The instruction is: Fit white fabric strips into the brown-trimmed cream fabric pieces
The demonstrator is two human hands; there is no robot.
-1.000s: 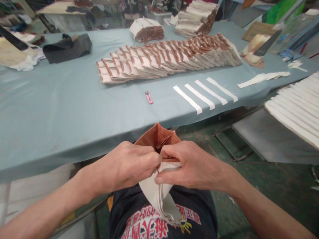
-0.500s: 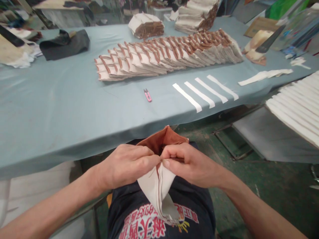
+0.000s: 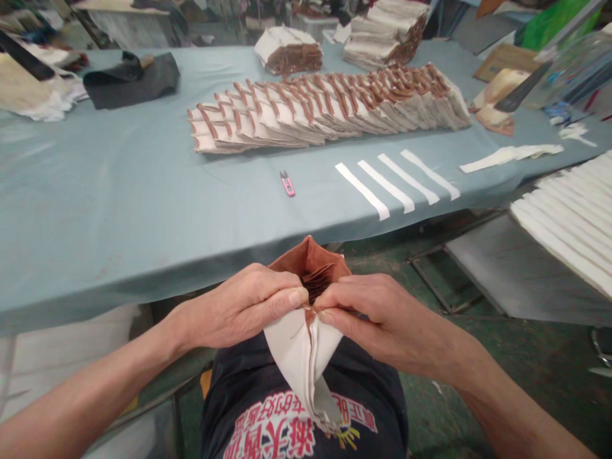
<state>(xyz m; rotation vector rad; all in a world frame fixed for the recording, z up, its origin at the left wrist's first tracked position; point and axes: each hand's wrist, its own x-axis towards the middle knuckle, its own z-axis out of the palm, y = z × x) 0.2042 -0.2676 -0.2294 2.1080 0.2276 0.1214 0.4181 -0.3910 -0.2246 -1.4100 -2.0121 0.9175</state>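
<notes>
A folded piece of white and brown fabric (image 3: 291, 347) is between my hands, above my lap. Its brown side opens toward the table, with several dark pleat-like layers inside, and its white layers hang down toward me. My left hand (image 3: 248, 306) pinches the fabric at its left edge, thumb on top. Opposite it, my right hand (image 3: 368, 312) grips the right edge between thumb and curled fingers. The two thumbs are close together but apart, with a small brown gap of fabric between them. The undersides of my fingers are hidden.
On the blue-covered table (image 3: 119, 210) lie pink thread snips (image 3: 287, 183), several white strips (image 3: 362, 191) and a long row of overlapping white-brown fabric pieces (image 3: 329, 111). Two fabric stacks (image 3: 289, 51) sit behind. A black cloth (image 3: 131, 81) lies left; white folded pieces (image 3: 568, 217) are at right.
My thumbs have parted slightly, and the fabric is spread wider, showing more of the brown layers inside. The right hand has shifted a little to the right. The view has moved slightly.
</notes>
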